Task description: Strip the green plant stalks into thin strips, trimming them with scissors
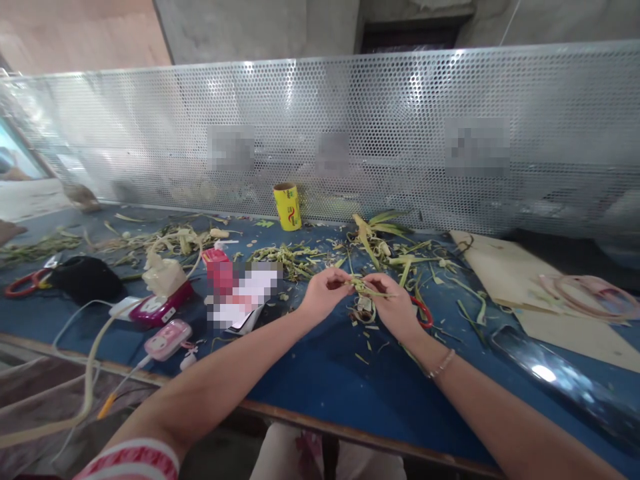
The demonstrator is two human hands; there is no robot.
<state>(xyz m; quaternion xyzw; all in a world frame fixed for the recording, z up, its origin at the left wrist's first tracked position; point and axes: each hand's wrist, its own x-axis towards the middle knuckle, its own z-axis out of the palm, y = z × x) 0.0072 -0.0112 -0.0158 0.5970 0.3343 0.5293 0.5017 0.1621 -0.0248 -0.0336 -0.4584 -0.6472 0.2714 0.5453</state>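
Note:
Over the blue tabletop point(320, 373), my left hand point(325, 293) and my right hand point(395, 308) face each other, fingers pinched on a thin green plant strip point(361, 287) between them. Its exact shape is too small to make out. Just below the fingertips lies a pale clump of plant scraps point(364, 311). A red loop handle point(424, 313) shows beside my right hand, the rest of that tool hidden under it. Beyond the hands lies a leafy green stalk point(380, 233) with a pale base, and left of it a pile of green trimmings point(285, 259).
A yellow roll point(288, 208) stands by the perforated metal screen point(320, 133). Left are a pink power adapter point(163, 303), a pink earphone case point(167, 339), cables and red-handled scissors point(25, 283). Right are a phone point(560, 380) and cardboard point(500, 273). Another person's hand point(10, 231) appears far left.

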